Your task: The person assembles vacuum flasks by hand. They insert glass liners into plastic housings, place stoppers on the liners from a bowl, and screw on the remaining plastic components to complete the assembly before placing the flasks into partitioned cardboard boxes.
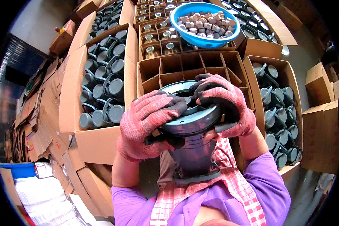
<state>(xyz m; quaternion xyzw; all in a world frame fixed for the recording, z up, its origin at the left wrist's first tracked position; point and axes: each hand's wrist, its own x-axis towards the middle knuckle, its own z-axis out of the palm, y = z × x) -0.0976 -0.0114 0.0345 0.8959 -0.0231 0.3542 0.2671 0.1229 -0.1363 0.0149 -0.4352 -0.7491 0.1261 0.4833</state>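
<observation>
In front of my chest I hold a dark, jar-like plastic container (194, 156) with a flared rim and a wide base. A dark teal ring-shaped piece (180, 86) shows at its far top side; whether it is joined on, I cannot tell. My left hand (143, 120), in a red glove with black palm and fingertips, grips the rim from the left. On the opposite side my right hand (228, 100), gloved alike, is curled over the rim with its thumb below. The fingers partly hide the container's inside.
Just beyond my hands stands a divided carton (180, 62). Behind it, a blue basin (203, 42) of small brownish caps rests over a carton of glass bottles (170, 47). Cartons of dark green looped plastic parts (116, 86) flank both sides. Flattened cardboard (39, 128) lies left.
</observation>
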